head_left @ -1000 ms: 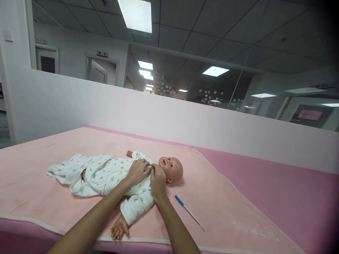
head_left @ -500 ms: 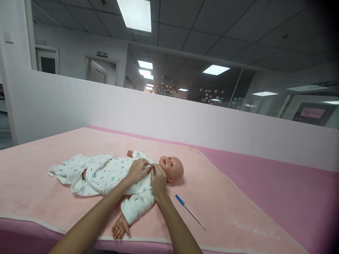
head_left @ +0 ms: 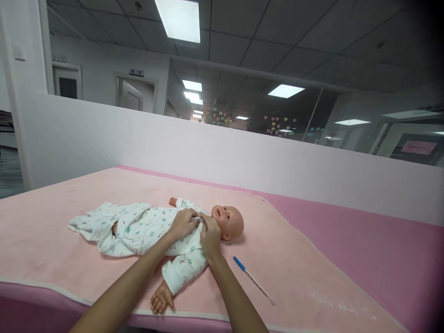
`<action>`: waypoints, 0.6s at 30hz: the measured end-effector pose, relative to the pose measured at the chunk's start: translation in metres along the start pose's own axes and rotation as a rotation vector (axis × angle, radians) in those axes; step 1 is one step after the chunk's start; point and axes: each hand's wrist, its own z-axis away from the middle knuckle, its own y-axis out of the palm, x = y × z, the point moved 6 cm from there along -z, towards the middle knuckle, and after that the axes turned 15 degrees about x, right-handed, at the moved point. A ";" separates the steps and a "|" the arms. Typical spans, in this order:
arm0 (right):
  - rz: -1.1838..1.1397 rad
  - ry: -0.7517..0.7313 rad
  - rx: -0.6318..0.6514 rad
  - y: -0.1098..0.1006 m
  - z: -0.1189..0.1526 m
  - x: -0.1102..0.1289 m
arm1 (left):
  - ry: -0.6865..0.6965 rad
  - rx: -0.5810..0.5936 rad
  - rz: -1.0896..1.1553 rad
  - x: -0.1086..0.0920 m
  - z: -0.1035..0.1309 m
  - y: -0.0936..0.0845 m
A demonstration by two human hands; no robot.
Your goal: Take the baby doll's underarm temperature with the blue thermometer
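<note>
Both our hands are at the neckline of the printed garment (head_left: 152, 229) on the doll (head_left: 231, 223). Right hand (head_left: 210, 235): thumb and fingertips look pinched on cloth just below the doll's chin. Left hand (head_left: 183, 225): lies on the doll's chest, fingertips meeting the right's; a gap shows by the thumb, so we can't tell if it actually grips. Whatever sits right under the fingertips is hidden. Delta over the last second: small. Fingers shift slightly at the neckline, the view slides a bit, and the doll keeps its pose. We read that as fine finger work on the cloth, with no repositioning of the doll. Doll is face up, arms out to both sides, near palm open by the mat's edge; some bare leg shows through the cloth toward its feet. Blue-ended stick (head_left: 253, 280) lies near the doll's head, on our side, touched by neither hand. Under the doll: the peach mat (head_left: 305, 282), with darker pink surface (head_left: 388, 249) exposed past its head end. White partition (head_left: 208, 148) runs beyond the doll's far side, glass (head_left: 256, 106) above it.
</note>
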 end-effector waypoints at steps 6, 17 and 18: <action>-0.084 0.067 -0.011 -0.003 -0.001 0.001 | 0.019 0.088 0.054 0.001 -0.004 0.002; 0.192 0.032 -0.046 0.009 0.001 -0.011 | 0.176 -0.219 0.025 0.004 0.021 -0.040; 0.212 0.023 -0.039 0.010 0.001 -0.011 | 0.180 -0.219 -0.044 0.004 0.026 -0.042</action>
